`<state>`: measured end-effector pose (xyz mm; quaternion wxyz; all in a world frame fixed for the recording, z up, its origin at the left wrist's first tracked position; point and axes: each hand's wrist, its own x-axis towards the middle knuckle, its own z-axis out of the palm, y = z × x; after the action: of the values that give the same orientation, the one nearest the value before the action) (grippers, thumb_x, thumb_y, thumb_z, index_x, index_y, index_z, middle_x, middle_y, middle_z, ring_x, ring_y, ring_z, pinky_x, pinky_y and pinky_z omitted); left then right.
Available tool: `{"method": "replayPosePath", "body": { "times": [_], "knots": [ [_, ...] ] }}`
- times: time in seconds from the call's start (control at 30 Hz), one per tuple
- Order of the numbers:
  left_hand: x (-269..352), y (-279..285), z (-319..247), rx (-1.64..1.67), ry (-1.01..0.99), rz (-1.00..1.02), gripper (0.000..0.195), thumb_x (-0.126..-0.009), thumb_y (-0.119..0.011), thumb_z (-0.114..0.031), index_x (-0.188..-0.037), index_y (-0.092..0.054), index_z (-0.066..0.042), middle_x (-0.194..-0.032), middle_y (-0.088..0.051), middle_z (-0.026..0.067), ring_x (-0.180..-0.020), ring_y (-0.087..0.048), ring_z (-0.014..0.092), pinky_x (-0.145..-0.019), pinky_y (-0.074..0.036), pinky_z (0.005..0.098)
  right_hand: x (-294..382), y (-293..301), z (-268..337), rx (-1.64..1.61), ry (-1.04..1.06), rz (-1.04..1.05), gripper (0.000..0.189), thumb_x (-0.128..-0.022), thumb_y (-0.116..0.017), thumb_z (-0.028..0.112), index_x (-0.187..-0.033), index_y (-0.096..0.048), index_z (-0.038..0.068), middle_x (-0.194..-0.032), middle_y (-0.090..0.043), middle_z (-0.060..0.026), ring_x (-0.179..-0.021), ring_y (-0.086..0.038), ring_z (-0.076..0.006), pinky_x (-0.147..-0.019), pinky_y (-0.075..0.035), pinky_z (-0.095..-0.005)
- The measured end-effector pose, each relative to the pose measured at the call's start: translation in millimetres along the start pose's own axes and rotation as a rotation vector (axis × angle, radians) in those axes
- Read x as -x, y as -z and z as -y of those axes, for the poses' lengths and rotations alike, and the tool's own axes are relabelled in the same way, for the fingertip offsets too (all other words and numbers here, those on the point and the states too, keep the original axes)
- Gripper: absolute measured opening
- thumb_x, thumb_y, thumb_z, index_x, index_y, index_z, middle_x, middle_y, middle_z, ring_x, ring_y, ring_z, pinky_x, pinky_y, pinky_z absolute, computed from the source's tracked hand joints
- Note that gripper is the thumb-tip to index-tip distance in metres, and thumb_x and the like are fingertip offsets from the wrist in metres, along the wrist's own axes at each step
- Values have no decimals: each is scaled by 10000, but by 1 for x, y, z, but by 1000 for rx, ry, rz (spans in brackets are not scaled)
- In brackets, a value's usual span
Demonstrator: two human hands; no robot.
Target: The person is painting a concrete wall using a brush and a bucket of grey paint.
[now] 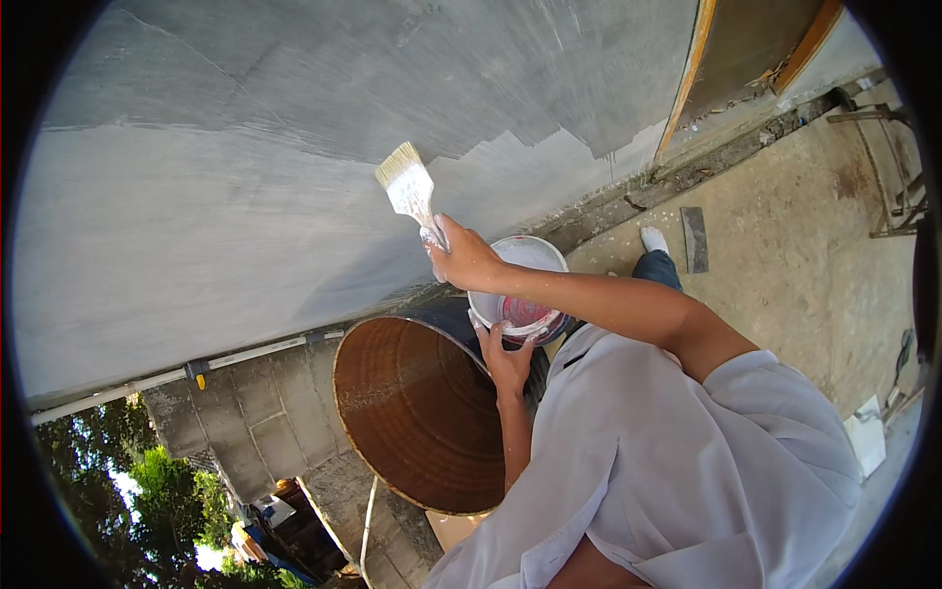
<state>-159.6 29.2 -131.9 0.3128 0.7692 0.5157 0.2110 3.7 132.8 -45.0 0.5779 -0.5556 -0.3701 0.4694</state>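
My right hand (465,254) grips the handle of a wide paintbrush (409,184), its ferrule coated in white and its pale bristles at the grey plastered wall (221,191); whether they touch it is hard to tell. The wall shows a darker grey area and a paler one, with a ragged border between them. Below the brush, my left hand (506,353) holds the rim of a white plastic bucket (553,254) with pinkish-red and whitish residue inside. White smears mark the fingers of both hands.
A rusty open metal drum (419,412) stands beside the bucket. A pipe with a valve (197,369) runs along the wall's edge, near a concrete block wall (272,420). A wood-framed doorway (684,81), a flat dark slab (694,239) on the concrete floor and a metal frame (894,177) are across from it.
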Motion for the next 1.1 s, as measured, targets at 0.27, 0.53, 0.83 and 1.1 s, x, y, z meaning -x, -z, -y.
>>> {"method": "replayPosePath", "body": {
  "times": [0.27,0.53,0.83,1.1],
  "knots": [
    [5,-6,5,-25,-121,-55,469,-562,-829,-48,-951,-573,7,-1013,-530,179,-954,-537,377,-830,-440,416,1,7,37,-115,-140,31,228,-959,-448,232,-957,-475,6,-651,-608,-107,-611,-573,-215,-624,-450,-383],
    [5,-9,4,53,-135,-38,466,-598,-826,-33,-987,-575,16,-1053,-513,181,-1049,-533,359,-882,-445,404,7,-5,150,-226,212,155,223,-946,-477,204,-964,-440,-15,-631,-599,-115,-555,-566,-219,-580,-448,-387],
    [23,-2,1,13,-6,-98,484,-590,-843,-69,-988,-577,1,-1349,-393,341,-1263,-401,477,-1012,-359,457,-12,48,1,194,115,-35,234,-905,-534,222,-1006,-459,26,-745,-607,-211,-676,-596,-394,-634,-432,-482],
    [51,-14,3,-53,6,-111,517,-625,-837,4,-1036,-527,56,-1449,-305,261,-1259,-442,349,-951,-454,372,5,86,-156,364,-78,-272,320,-930,-504,276,-1065,-494,-15,-842,-618,-247,-804,-606,-422,-716,-438,-496]
  ]
}}
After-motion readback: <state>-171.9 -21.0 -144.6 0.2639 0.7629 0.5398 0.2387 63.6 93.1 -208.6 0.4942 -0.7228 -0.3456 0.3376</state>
